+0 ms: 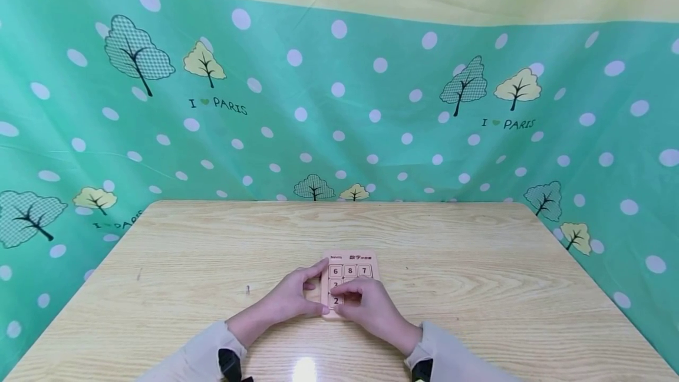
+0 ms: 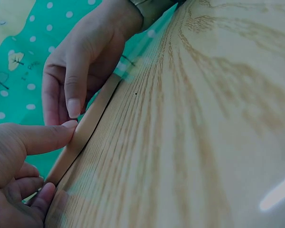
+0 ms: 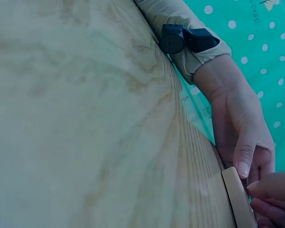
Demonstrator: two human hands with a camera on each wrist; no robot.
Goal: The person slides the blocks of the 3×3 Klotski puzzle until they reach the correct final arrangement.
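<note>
A pinkish sliding number puzzle [image 1: 351,254] lies flat on the table, its square tiles printed with black digits; 6, 8 and 7 fill the top row. My left hand [image 1: 289,296] holds it by the left side, index finger near the upper corner and thumb at the lower one. Over the lower rows, my right hand [image 1: 373,309] has index finger and thumb around the tile marked 2 [image 1: 336,301], and covers several other tiles. From the left wrist, the puzzle's edge [image 2: 80,137] runs between my left hand [image 2: 14,166] and my right hand [image 2: 88,61].
The light wood-grain table [image 1: 477,264] extends to both sides and behind the puzzle. A green dotted cloth [image 1: 339,117] with printed trees hangs behind it. Dark wrist devices [image 1: 230,364] are strapped over the pale sleeves [image 1: 451,352].
</note>
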